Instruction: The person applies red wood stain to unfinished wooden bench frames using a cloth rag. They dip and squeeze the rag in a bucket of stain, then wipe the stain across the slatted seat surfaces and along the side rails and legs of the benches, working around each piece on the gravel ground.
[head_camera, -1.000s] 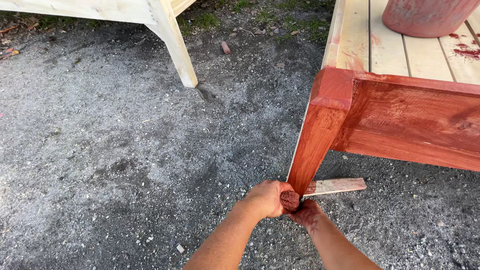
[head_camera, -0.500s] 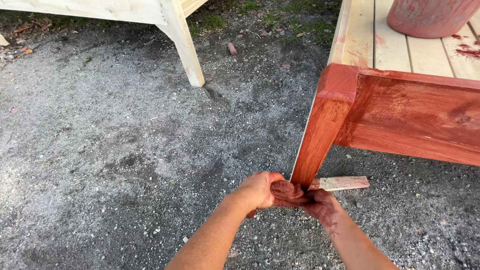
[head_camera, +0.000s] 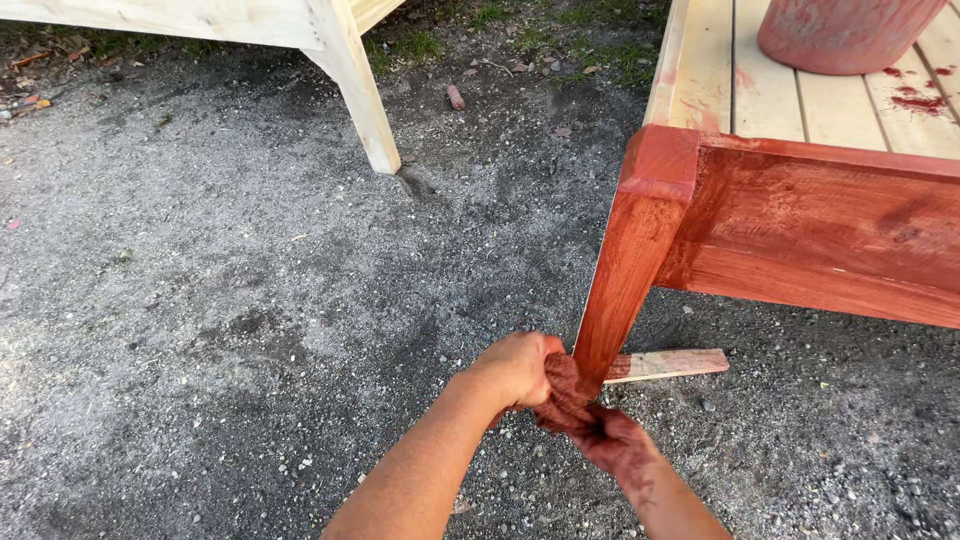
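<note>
I see my left hand (head_camera: 518, 366) and my stained right hand (head_camera: 612, 440) both squeezing a red rag (head_camera: 566, 395) tight, fingers curled around it, pressed against the bottom of the red table leg (head_camera: 632, 270), just beside the small wood strip (head_camera: 668, 364).

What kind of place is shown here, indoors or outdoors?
Probably outdoors, a yard used as a work area: gravel ground with grass at its edge, and a wooden table leg being stained red with a rag held by both hands.
</note>
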